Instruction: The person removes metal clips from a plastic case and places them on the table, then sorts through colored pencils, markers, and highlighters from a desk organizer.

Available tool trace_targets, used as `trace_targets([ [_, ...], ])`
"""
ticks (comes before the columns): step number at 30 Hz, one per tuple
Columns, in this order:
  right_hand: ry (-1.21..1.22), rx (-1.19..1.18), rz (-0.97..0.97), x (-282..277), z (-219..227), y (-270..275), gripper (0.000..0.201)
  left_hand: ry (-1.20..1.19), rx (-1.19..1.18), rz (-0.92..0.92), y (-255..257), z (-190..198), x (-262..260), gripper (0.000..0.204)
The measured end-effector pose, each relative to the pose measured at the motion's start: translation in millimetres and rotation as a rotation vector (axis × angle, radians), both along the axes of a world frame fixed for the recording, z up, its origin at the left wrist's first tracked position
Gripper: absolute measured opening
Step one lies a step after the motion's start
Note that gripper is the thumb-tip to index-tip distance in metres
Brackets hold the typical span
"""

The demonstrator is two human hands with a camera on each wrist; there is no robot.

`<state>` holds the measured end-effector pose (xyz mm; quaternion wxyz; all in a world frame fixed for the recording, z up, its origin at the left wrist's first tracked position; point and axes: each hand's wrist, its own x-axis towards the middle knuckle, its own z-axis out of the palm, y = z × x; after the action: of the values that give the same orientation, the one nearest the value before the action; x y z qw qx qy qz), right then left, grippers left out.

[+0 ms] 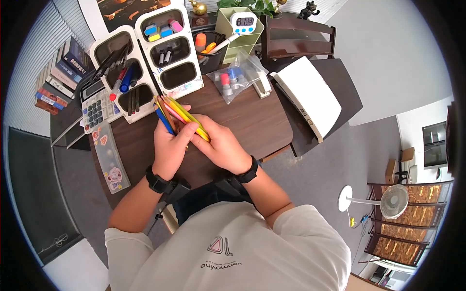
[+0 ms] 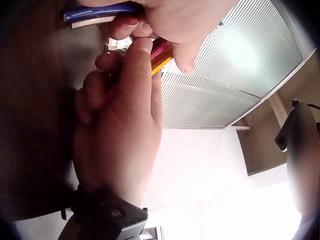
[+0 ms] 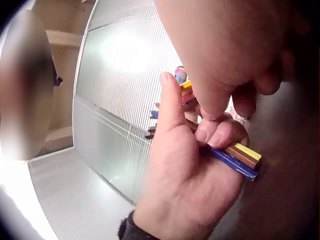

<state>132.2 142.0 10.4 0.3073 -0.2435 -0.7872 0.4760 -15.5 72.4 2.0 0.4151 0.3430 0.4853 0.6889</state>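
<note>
Over the front of the dark wooden desk [image 1: 233,114], both hands meet around a fan of colored pencils. My left hand [image 1: 167,150] grips several of them, among them a blue pencil [image 1: 164,118]; its blue, brown and yellow ends stick out below the fingers in the right wrist view. Close against it, my right hand [image 1: 221,145] holds a yellow pencil [image 1: 191,117] and a pink pencil [image 1: 173,111]. The tips point away toward the white organizer [image 1: 196,72]. Curled fingers hide the pencils' middles.
The organizer holds markers, highlighters [image 1: 166,31] and dark pens. To its left are a calculator [image 1: 94,114] and a sticker-covered case [image 1: 110,160]. A plastic bag [image 1: 238,77], stapler [image 1: 262,85], timer [image 1: 243,22] and white box [image 1: 310,94] lie behind and to the right.
</note>
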Motion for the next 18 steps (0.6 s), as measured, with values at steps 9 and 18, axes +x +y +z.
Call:
trace_targets([
  [9,-0.006,0.224,0.003,0,-5,-19,0.067,0.338,0.157,0.036,-2,1,-5,0.007],
  [18,-0.014,0.482,-0.139,5,-24,-21,0.045,0.392,0.090,-0.088,1,-12,-6,0.012],
])
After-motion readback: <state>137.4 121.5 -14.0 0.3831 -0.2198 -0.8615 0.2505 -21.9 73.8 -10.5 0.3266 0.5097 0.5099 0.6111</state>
